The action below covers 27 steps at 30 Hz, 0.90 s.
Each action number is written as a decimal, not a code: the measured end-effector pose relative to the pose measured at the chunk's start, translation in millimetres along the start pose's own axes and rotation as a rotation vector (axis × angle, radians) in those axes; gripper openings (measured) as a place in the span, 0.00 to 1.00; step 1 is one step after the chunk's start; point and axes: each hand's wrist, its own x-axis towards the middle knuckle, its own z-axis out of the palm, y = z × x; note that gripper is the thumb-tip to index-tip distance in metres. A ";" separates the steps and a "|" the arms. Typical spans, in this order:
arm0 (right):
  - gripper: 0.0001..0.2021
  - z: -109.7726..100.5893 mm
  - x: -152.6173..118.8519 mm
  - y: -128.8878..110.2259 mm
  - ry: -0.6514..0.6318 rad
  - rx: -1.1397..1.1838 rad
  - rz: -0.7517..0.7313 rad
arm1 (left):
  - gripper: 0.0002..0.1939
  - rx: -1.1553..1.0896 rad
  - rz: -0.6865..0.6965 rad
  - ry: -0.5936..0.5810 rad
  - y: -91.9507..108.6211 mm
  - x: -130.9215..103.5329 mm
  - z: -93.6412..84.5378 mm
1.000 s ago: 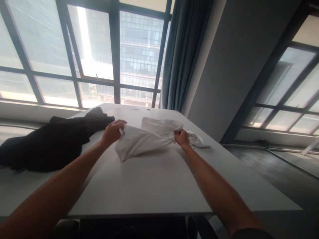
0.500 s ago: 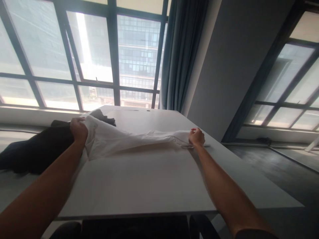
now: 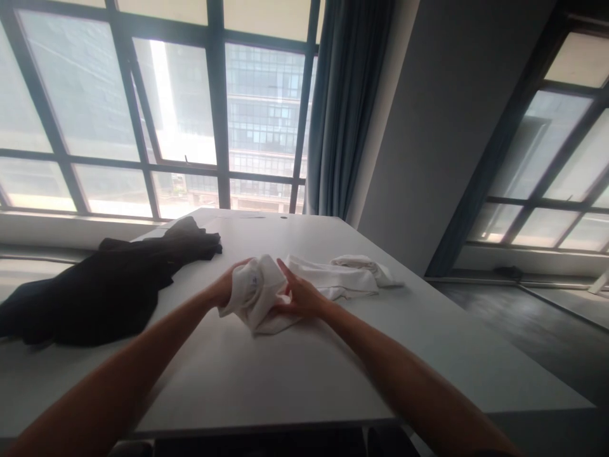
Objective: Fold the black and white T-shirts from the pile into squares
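A white garment, probably a shirt, lies across the table, its left end bunched up and raised. My left hand is closed on that raised end, its fingers mostly hidden behind the cloth. Just right of the bunch is my right hand, index finger and thumb spread apart and touching the fabric. Beyond my right hand the rest of the garment lies in a flat strip, ending in a crumpled roll on the right. What the label-like dark mark inside the bunch is, I cannot make out.
A dark garment is heaped at the left side of the white table. Windows and a grey curtain stand behind the far edge, with a grey pillar to the right. A small round hole shows near the back.
My left hand has moved right and my right hand has moved left off the garment's right end. The stretched white garment is now bunched between them, its right end resting on the table.
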 end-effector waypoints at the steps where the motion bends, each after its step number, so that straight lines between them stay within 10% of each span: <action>1: 0.54 1.5 1.1 -5.4 0.045 0.014 0.012 | 0.22 -0.040 0.022 -0.049 3.8 -1.1 4.5; 5: 0.29 -15.5 5.3 -7.6 0.206 0.116 0.101 | 0.33 -0.143 0.106 -0.031 4.6 3.9 3.4; 8: 0.36 -23.7 6.6 -3.8 0.041 0.218 0.072 | 0.31 -0.160 0.117 -0.005 1.6 10.9 0.1; 16: 0.14 27.9 54.8 -31.4 -0.139 0.036 -0.025 | 0.24 -0.151 0.221 0.162 27.6 12.7 -7.3; 22: 0.13 -18.1 141.2 -46.2 0.416 0.240 0.354 | 0.33 0.098 0.030 0.684 9.8 10.9 -71.4; 24: 0.16 -31.9 166.1 -60.4 0.549 0.455 0.483 | 0.38 0.078 -0.029 0.636 5.0 9.4 -74.8; 27: 0.20 -34.5 186.8 -93.8 0.425 0.768 0.339 | 0.46 0.035 0.111 0.432 11.6 11.7 -57.7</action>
